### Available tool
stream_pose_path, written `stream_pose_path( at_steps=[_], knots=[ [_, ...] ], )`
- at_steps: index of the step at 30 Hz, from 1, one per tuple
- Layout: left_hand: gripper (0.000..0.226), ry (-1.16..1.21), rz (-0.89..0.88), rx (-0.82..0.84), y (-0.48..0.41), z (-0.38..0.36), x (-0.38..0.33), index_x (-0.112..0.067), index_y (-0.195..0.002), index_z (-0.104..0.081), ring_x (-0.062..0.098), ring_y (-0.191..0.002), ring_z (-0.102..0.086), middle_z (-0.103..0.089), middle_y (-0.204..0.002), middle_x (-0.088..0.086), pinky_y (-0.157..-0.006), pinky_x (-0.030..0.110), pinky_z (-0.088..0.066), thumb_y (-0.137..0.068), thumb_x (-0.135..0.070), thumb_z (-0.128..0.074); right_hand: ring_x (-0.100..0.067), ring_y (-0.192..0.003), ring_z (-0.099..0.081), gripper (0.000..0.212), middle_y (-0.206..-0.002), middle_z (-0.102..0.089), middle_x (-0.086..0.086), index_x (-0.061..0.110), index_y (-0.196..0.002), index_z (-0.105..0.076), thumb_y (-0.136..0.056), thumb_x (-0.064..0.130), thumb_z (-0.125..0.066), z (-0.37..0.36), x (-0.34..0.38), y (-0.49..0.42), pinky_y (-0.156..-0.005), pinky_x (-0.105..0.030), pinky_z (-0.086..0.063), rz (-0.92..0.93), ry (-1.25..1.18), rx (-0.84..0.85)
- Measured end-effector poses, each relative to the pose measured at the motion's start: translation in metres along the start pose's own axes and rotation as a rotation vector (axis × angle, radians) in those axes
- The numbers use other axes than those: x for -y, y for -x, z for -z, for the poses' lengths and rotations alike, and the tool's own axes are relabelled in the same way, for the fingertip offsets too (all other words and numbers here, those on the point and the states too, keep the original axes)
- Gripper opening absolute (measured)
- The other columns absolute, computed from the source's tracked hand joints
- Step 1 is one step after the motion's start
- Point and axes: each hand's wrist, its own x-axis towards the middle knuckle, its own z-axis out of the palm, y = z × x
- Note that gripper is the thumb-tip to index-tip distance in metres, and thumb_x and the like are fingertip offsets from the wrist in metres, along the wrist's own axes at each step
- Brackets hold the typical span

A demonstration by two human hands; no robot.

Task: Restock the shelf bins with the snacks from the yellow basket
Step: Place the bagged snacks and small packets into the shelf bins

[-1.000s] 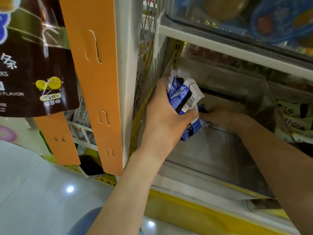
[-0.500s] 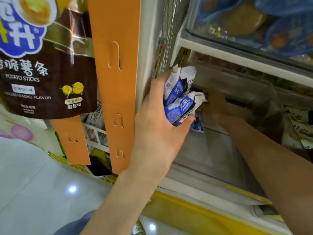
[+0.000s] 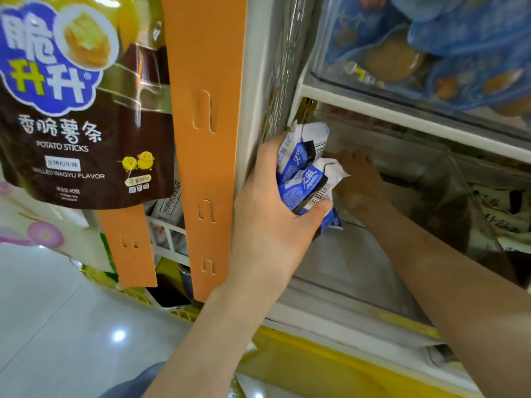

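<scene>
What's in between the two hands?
The blue-and-white snack packets, gripped by the left hand; the right hand reaches just behind them, in the head view.

I see blue-and-white snack packets (image 3: 301,179) with black barcode stripes, a plain orange hanging strip (image 3: 204,156), and a brown potato-stick bag (image 3: 86,156) bearing a blue cloud logo and two yellow chicks.

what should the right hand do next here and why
Probably draw the right hand back toward the left hand and take one of the blue packets. The left hand grips several at the left edge of the clear bin, while the right hand reaches deep inside with no packet visible in it, and the bin floor looks mostly bare.
</scene>
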Motion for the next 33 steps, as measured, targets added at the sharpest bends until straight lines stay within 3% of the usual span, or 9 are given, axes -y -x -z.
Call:
stream_pose_path(
  at_steps=[4, 8, 12, 15, 17, 20, 23, 26, 33],
  knots=[
    [0.064, 0.033, 0.018, 0.015, 0.003, 0.002, 0.001, -0.030, -0.117, -0.045, -0.007, -0.093, -0.061, -0.063, -0.106, -0.014, -0.079, 0.016, -0.052, -0.068, -0.008, -0.080, -0.022, -0.082, -0.051, 0.031, -0.102, -0.054, -0.007, 0.015, -0.115, -0.049, -0.092, 0.035, -0.052, 0.010, -0.007, 0.025, -0.074, -0.030, -0.035, -0.120, -0.133, 0.044],
    [0.062, 0.041, 0.048, 0.020, 0.006, 0.002, 0.000, -0.029, -0.113, -0.045, -0.007, -0.089, -0.062, -0.064, -0.101, -0.016, -0.075, 0.015, -0.053, -0.067, -0.009, -0.081, -0.032, -0.114, -0.050, 0.035, -0.126, -0.053, -0.017, 0.002, -0.126, -0.050, -0.097, 0.020, -0.044, 0.013, 0.000, 0.053, -0.098, -0.032, -0.036, 0.025, -0.179, 0.289],
    [0.061, 0.050, 0.060, 0.008, 0.007, 0.001, 0.000, -0.030, -0.110, -0.045, -0.008, -0.088, -0.061, -0.063, -0.098, -0.017, -0.069, 0.008, -0.048, -0.065, -0.010, -0.081, -0.033, -0.109, -0.053, 0.029, -0.118, -0.058, -0.022, -0.005, -0.117, -0.056, -0.093, 0.011, -0.052, 0.015, 0.004, 0.068, -0.092, -0.030, -0.039, 0.045, -0.269, 0.299],
    [0.063, 0.046, 0.065, 0.009, 0.009, 0.002, 0.001, -0.028, -0.113, -0.045, -0.008, -0.088, -0.061, -0.063, -0.099, -0.018, -0.070, 0.009, -0.050, -0.065, -0.011, -0.082, -0.018, -0.100, -0.054, 0.031, -0.117, -0.060, -0.012, 0.004, -0.117, -0.058, -0.091, 0.021, -0.059, 0.019, 0.002, 0.070, -0.079, -0.015, -0.037, 0.039, -0.234, 0.313],
    [0.063, 0.046, 0.061, 0.014, 0.009, 0.003, 0.002, -0.027, -0.114, -0.045, -0.009, -0.088, -0.061, -0.062, -0.099, -0.018, -0.070, 0.009, -0.050, -0.065, -0.011, -0.082, -0.019, -0.103, -0.056, 0.040, -0.117, -0.060, -0.009, 0.007, -0.118, -0.058, -0.086, 0.029, -0.065, 0.023, -0.002, 0.065, -0.087, -0.022, -0.043, 0.016, -0.200, 0.426],
    [0.065, 0.046, 0.056, 0.022, 0.011, 0.004, 0.001, -0.030, -0.114, -0.044, -0.011, -0.091, -0.060, -0.061, -0.100, -0.020, -0.070, 0.007, -0.049, -0.066, -0.010, -0.082, -0.017, -0.085, -0.056, 0.036, -0.096, -0.063, -0.006, 0.011, -0.093, -0.064, -0.081, 0.044, -0.066, 0.032, -0.010, 0.058, -0.072, -0.026, -0.045, -0.012, -0.059, 0.570],
    [0.067, 0.040, 0.052, 0.018, 0.012, 0.005, 0.002, -0.031, -0.115, -0.043, -0.011, -0.093, -0.059, -0.060, -0.102, -0.022, -0.071, 0.007, -0.049, -0.065, -0.012, -0.083, -0.017, -0.087, -0.058, 0.038, -0.093, -0.062, -0.002, 0.014, -0.097, -0.064, -0.081, 0.050, -0.063, 0.033, -0.017, 0.046, -0.072, -0.028, -0.044, -0.097, -0.175, 0.393],
    [0.067, 0.028, 0.050, 0.015, 0.011, 0.005, 0.003, -0.031, -0.114, -0.043, -0.011, -0.093, -0.059, -0.060, -0.104, -0.021, -0.071, 0.006, -0.049, -0.065, -0.012, -0.083, -0.013, -0.070, -0.054, 0.030, -0.072, -0.058, 0.003, 0.019, -0.072, -0.058, -0.081, 0.047, -0.065, 0.025, -0.018, 0.038, -0.060, -0.025, -0.040, -0.240, -0.338, 0.164],
    [0.064, 0.034, 0.043, 0.019, 0.008, 0.004, 0.004, -0.031, -0.112, -0.045, -0.009, -0.091, -0.061, -0.062, -0.102, -0.019, -0.071, 0.008, -0.050, -0.065, -0.011, -0.083, -0.019, -0.079, -0.050, 0.024, -0.081, -0.056, -0.010, 0.009, -0.072, -0.055, -0.089, 0.025, -0.060, 0.004, -0.003, 0.030, -0.070, -0.028, -0.038, -0.386, -0.634, 0.200]
  ],
)
